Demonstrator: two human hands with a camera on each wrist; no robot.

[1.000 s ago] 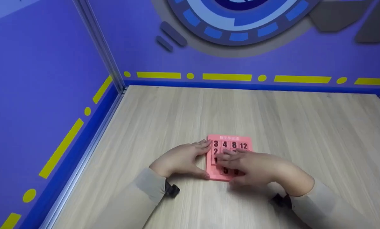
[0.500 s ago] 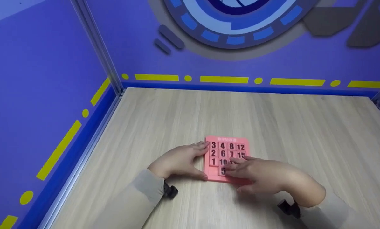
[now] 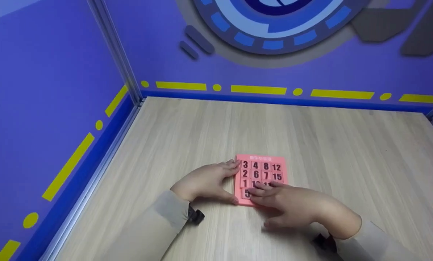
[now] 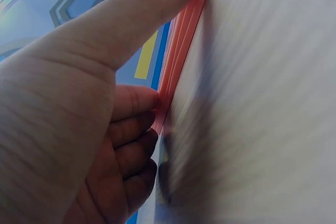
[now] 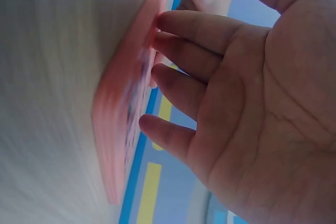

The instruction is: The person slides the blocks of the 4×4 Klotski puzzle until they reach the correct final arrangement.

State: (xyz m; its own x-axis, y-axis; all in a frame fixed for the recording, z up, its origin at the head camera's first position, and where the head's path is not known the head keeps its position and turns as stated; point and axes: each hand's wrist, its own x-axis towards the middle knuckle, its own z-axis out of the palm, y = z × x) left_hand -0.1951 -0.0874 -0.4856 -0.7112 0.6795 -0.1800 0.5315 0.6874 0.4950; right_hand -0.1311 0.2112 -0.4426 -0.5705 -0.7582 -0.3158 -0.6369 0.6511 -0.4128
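A pink sliding number puzzle (image 3: 279, 158) lies flat on the wooden table. Its top row reads 3, 4, 8, 12 and the row below 2, 6, 7, 15. My left hand (image 3: 207, 181) braces the puzzle's left side, index finger near the top and thumb at the lower corner; in the left wrist view both meet the pink edge (image 4: 176, 61). My right hand (image 3: 296, 204) lies over the lower right part, straight fingertips beside the 5 tile (image 3: 246, 193) in the bottom row, under the 1. It hides the lower right tiles. Its thumb hangs off the near edge.
The pale wooden table (image 3: 187, 130) runs back to a blue wall (image 3: 158, 47) with yellow dashes. Another blue panel (image 3: 49, 90) closes off the left side. A black wrist strap (image 3: 195, 214) shows at my left cuff, and another (image 3: 325, 243) at my right.
The 5 tile has slid left, from beneath the 10 to beneath the 1. My right hand moved right and nearer to me, then back left with the tile. The left hand keeps its place.
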